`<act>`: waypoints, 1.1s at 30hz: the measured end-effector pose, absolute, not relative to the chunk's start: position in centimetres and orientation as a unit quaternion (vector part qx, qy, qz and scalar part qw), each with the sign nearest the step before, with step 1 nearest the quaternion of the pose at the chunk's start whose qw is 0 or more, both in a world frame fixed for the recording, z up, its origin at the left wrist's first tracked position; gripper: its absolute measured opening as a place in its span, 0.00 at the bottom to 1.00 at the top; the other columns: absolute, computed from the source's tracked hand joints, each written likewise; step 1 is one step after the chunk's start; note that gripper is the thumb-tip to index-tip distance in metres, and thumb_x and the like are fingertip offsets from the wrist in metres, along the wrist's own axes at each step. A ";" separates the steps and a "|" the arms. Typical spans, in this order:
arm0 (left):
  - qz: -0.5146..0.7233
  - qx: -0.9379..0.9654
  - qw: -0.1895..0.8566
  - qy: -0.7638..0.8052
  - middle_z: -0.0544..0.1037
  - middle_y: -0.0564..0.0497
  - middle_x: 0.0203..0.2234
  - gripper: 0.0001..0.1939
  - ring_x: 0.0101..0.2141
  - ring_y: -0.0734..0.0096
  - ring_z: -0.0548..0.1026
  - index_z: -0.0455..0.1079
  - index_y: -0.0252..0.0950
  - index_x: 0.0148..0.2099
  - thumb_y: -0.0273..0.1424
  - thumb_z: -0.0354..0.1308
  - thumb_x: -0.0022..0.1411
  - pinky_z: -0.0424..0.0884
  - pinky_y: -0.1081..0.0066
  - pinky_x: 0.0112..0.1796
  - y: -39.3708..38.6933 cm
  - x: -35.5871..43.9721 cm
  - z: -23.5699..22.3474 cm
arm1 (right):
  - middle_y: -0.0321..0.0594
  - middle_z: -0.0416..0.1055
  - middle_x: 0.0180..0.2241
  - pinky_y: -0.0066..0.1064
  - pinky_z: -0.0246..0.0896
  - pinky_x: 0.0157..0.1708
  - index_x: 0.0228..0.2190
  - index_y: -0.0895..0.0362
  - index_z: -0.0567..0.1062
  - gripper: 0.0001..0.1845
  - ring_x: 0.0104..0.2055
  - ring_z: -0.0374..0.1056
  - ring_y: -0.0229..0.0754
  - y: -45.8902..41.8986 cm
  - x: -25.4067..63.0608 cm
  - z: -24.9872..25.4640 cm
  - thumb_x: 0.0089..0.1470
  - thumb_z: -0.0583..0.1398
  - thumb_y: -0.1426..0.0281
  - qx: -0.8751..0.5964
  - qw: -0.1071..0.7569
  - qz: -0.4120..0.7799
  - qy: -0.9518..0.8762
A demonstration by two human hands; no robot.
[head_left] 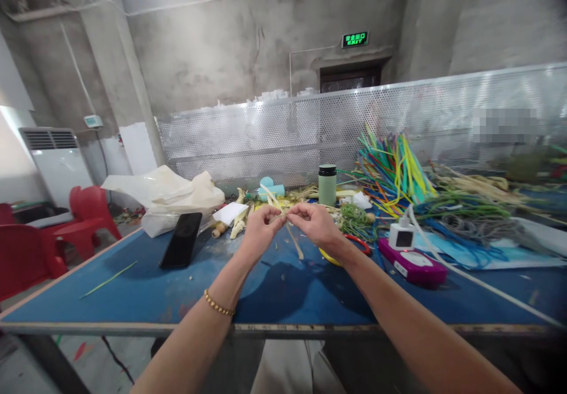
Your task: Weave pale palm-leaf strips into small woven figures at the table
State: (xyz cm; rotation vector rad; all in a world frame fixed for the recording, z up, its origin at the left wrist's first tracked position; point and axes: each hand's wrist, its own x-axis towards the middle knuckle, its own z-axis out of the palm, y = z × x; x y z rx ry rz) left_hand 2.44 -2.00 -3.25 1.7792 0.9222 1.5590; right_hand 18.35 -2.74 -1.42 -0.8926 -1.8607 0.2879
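My left hand (262, 230) and my right hand (319, 226) meet above the middle of the blue-topped table. The fingertips of both are pinched on pale, flat strips (271, 197) that look like dried leaf or straw. One strip end rises past the left fingers, and a thin end (296, 244) hangs down between the hands. The crossing of the strips is mostly hidden by the fingers. Scissors with red and yellow handles (364, 244) lie partly under my right wrist. A black phone (181, 241) rests to the left of my left hand.
Behind my hands stands a green bottle (327, 188) with a black lid. Colourful strips (398, 172) are heaped at the right, near a purple box (414, 267) and a white charger (402, 235) with its cable. White plastic sheeting (177, 190) sits left, before a perforated metal screen (248, 140).
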 end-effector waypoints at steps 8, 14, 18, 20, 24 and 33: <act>0.588 0.627 0.376 0.346 0.59 0.59 0.15 0.17 0.18 0.82 0.53 0.69 0.32 0.28 0.40 0.67 0.44 0.46 0.76 0.20 -2.4 2.7 -3.2 | 0.36 0.70 0.22 0.26 0.55 0.26 0.23 0.59 0.73 0.06 0.24 0.62 0.35 -2.4 18.3 -1.6 0.48 0.58 0.70 -0.393 0.505 0.070 -0.765; 0.573 0.625 0.413 0.333 0.58 0.60 0.13 0.16 0.16 0.84 0.51 0.69 0.31 0.28 0.40 0.66 0.45 0.44 0.76 0.19 -2.8 3.0 -2.8 | 0.35 0.68 0.19 0.26 0.52 0.23 0.23 0.60 0.73 0.07 0.21 0.59 0.34 -2.9 18.1 -1.5 0.48 0.58 0.69 -0.415 0.504 0.081 -0.753; 0.577 0.631 0.404 0.325 0.60 0.59 0.12 0.13 0.15 0.83 0.55 0.69 0.32 0.27 0.37 0.63 0.48 0.49 0.76 0.19 -3.0 3.1 -2.7 | 0.36 0.70 0.21 0.26 0.51 0.23 0.25 0.60 0.74 0.07 0.22 0.60 0.34 -3.2 18.0 -1.5 0.48 0.58 0.70 -0.422 0.506 0.056 -0.750; 0.578 0.638 0.389 0.327 0.62 0.58 0.12 0.11 0.15 0.82 0.56 0.68 0.32 0.26 0.35 0.62 0.49 0.50 0.76 0.19 -3.1 3.2 -2.6 | 0.36 0.70 0.21 0.26 0.51 0.23 0.25 0.59 0.74 0.06 0.22 0.59 0.34 -3.2 17.9 -1.5 0.48 0.58 0.70 -0.423 0.508 0.041 -0.749; 0.588 0.643 0.361 0.331 0.62 0.58 0.12 0.09 0.15 0.83 0.56 0.68 0.32 0.25 0.33 0.60 0.50 0.49 0.77 0.19 -3.3 3.3 -2.7 | 0.36 0.70 0.21 0.26 0.51 0.23 0.26 0.59 0.75 0.06 0.21 0.59 0.34 -3.3 17.8 -1.6 0.48 0.58 0.70 -0.429 0.514 0.036 -0.742; 0.582 0.647 0.385 0.306 0.65 0.57 0.14 0.13 0.17 0.81 0.60 0.68 0.32 0.29 0.38 0.62 0.52 0.53 0.77 0.20 -3.2 3.1 -2.6 | 0.35 0.68 0.20 0.26 0.51 0.22 0.28 0.60 0.75 0.09 0.21 0.58 0.34 -2.8 18.2 -1.7 0.50 0.57 0.68 -0.407 0.518 0.090 -0.747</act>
